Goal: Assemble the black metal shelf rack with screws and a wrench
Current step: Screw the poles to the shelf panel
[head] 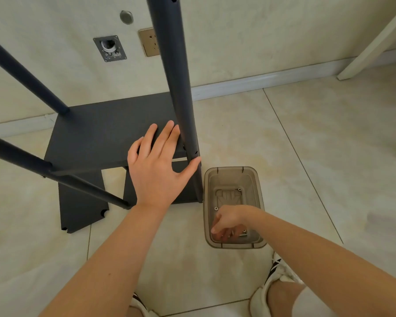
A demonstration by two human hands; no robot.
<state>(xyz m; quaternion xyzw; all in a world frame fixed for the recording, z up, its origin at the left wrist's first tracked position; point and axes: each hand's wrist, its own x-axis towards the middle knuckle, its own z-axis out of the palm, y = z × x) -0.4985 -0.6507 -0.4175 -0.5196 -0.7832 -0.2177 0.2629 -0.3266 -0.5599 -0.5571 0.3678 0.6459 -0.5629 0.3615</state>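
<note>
A black metal shelf panel (96, 133) sits between dark upright posts on the tiled floor. My left hand (157, 165) rests flat on the panel's front right part, fingers straight, thumb against the near right post (176, 83). Two other posts (21, 72) rise at the left. A second black panel (80, 204) lies on the floor under the rack. My right hand (228, 223) reaches into a brown translucent plastic bin (256, 197), fingers curled down among small metal parts at the bottom; what they hold is hidden. Loose screws (216, 208) lie in the bin.
The wall behind carries a socket plate (150, 42) and an open box (110, 48). A white skirting (261, 81) runs along it. A pale furniture leg (373, 46) slants at the upper right. My shoes (274, 280) stand at the bottom edge.
</note>
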